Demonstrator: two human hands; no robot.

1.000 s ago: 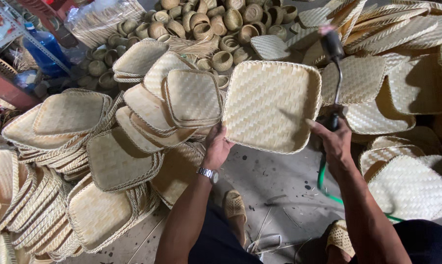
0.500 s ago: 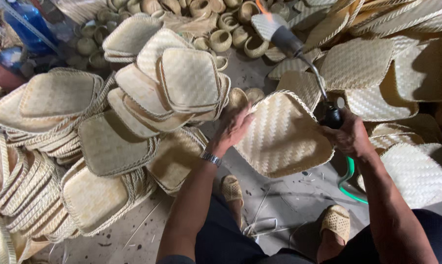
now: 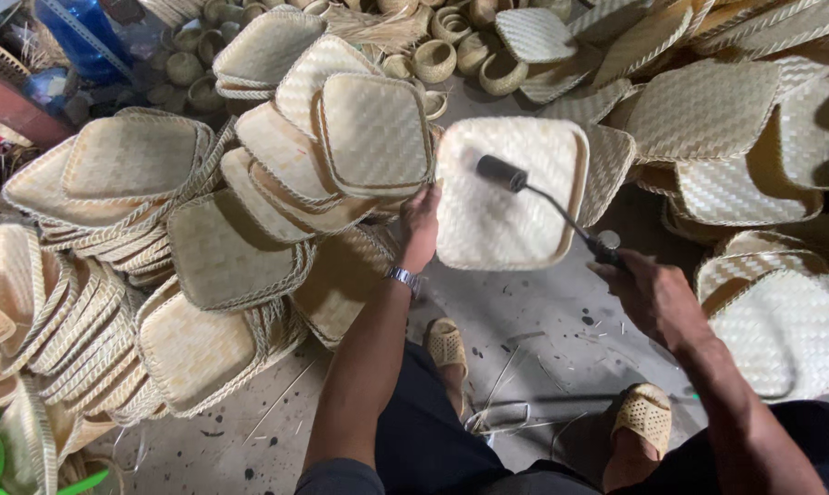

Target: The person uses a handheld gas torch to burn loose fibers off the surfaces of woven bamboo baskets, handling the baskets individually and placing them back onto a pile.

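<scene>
The square woven tray [image 3: 510, 197] is held up between the two hands, above the sandalled feet [image 3: 446, 344]. The left hand [image 3: 421, 225] is clamped on the tray's left edge, fingers curled behind it. The right hand [image 3: 651, 295], just right of the tray, is closed round a torch [image 3: 547, 203] whose dark nozzle sits over the tray's face. Half a second ago the nozzle pointed up past the tray's far edge; the tray now faces more flatly.
</scene>
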